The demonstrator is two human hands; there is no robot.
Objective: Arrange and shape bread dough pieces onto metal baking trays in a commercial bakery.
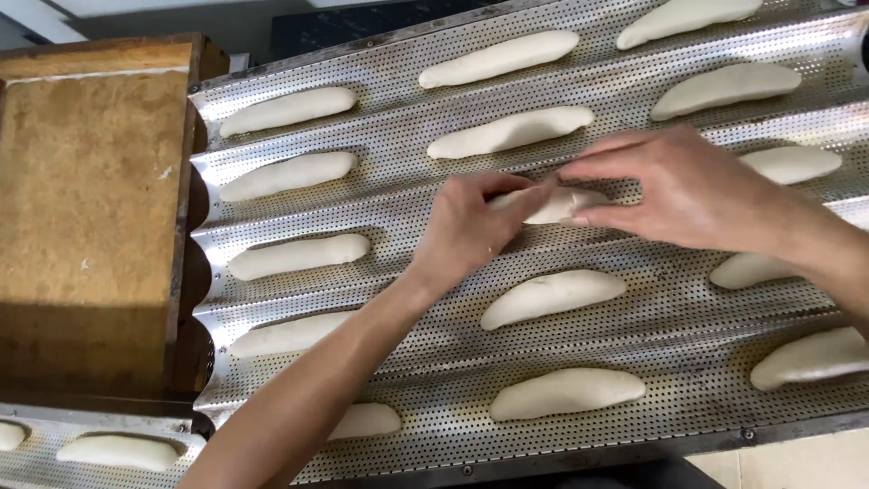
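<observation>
Pale dough piece (554, 206) lies in a groove of the perforated metal tray (407, 195), pinched at its ends by left hand (466, 231) and right hand (674, 186); other loaves (550, 297) fill neighbouring grooves.

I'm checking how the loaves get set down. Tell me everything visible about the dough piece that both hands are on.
The dough piece is pale, smooth, raw-looking and elongated like its neighbours, mostly hidden by fingers. It lies lengthwise in a groove of the perforated metal baguette tray, in the middle column between two other pieces. The left hand pinches its left end; the right hand covers its right end from above.
</observation>
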